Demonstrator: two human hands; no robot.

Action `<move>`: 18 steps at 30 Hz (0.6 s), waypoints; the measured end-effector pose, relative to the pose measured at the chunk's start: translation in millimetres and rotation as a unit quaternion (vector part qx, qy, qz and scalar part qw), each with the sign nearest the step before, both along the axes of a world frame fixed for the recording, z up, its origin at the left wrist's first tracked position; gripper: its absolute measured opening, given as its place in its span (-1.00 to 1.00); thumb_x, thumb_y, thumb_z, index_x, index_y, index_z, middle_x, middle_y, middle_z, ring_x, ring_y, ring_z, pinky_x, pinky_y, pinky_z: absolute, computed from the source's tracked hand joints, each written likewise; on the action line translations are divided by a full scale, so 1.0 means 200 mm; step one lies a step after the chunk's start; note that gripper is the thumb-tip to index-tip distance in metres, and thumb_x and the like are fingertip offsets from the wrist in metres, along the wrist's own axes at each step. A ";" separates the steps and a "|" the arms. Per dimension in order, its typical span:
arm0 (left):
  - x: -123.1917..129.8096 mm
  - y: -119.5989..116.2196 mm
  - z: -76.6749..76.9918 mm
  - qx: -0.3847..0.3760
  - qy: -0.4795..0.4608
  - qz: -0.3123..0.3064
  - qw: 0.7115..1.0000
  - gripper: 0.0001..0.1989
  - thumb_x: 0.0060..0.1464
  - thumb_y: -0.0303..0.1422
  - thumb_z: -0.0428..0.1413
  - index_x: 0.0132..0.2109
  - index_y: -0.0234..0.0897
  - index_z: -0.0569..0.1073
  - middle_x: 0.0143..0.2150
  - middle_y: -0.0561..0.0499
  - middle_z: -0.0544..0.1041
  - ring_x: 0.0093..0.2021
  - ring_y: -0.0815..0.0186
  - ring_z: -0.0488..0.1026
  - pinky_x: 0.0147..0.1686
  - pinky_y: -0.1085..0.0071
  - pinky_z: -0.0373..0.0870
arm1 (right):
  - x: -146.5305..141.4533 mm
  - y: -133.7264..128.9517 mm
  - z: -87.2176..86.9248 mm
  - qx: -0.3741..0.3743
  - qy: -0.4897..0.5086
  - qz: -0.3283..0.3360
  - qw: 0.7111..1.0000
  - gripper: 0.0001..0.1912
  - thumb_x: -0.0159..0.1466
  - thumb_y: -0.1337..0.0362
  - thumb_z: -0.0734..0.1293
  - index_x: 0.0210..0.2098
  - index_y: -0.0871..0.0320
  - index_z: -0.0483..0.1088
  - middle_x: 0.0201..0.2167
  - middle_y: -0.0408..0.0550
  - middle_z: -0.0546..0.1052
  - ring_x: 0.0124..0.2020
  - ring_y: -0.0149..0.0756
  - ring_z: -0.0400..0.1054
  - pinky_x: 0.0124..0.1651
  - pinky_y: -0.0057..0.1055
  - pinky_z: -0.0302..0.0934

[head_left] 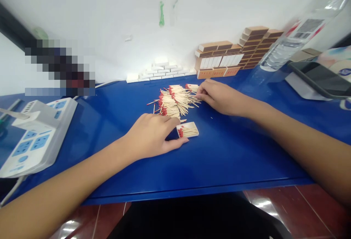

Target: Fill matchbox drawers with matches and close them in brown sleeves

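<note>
Curving around the left end of the small open tray (192, 125), the left hand (149, 134) has thumb and fingers moderately spread; whether they press on it, I cannot tell. The tray sits on the blue table (219, 158), just on the near side of the heap of matches (175, 101), with loose matches (188, 133) inside, red heads to the left. The right hand (216, 96) has its fingertips drawn narrow at the heap's right edge; whether a match is pinched there is hidden.

The tray looks feather-light and thin-walled, so it would probably skid or buckle if pushed hard; light pressure on its two long sides, low down, should suit. The matches seem stiff but easily snapped, prone to rolling and crossing. Small bunches are best taken mid-stick, between thumb and fingertips, clear of the red heads.
</note>
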State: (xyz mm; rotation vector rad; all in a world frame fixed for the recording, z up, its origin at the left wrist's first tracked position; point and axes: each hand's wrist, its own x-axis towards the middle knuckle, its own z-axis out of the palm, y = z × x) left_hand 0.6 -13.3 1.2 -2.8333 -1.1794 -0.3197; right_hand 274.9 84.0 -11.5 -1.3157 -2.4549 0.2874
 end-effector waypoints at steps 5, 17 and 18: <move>0.00 0.00 0.00 0.005 0.000 0.000 1.000 -0.55 0.31 0.05 0.14 -0.04 -0.26 0.62 -0.32 -0.06 0.69 -0.32 0.12 0.66 -0.39 0.32 0.40 | 0.00 -0.07 0.09 0.046 0.036 0.018 0.998 -0.76 0.47 0.06 0.19 -0.25 0.04 0.28 -0.19 0.08 0.49 -0.21 -0.09 0.35 -0.15 -0.16 0.22; -0.01 0.00 -0.01 0.007 -0.017 0.010 1.000 -0.55 0.32 0.04 0.12 -0.02 -0.25 0.62 -0.31 -0.04 0.69 -0.33 0.15 0.64 -0.42 0.33 0.33 | -0.08 -0.25 0.15 -0.065 0.053 0.109 0.991 -0.71 0.50 0.01 0.21 -0.24 0.05 0.36 -0.23 0.01 0.53 -0.26 -0.16 0.34 -0.21 -0.26 0.19; -0.01 0.00 -0.01 0.007 -0.017 0.013 1.000 -0.56 0.32 0.04 0.13 -0.03 -0.25 0.62 -0.31 -0.04 0.69 -0.33 0.15 0.64 -0.43 0.34 0.32 | -0.09 -0.25 0.15 -0.077 0.053 0.116 0.989 -0.71 0.50 0.01 0.22 -0.24 0.05 0.36 -0.23 0.00 0.53 -0.27 -0.18 0.33 -0.22 -0.27 0.18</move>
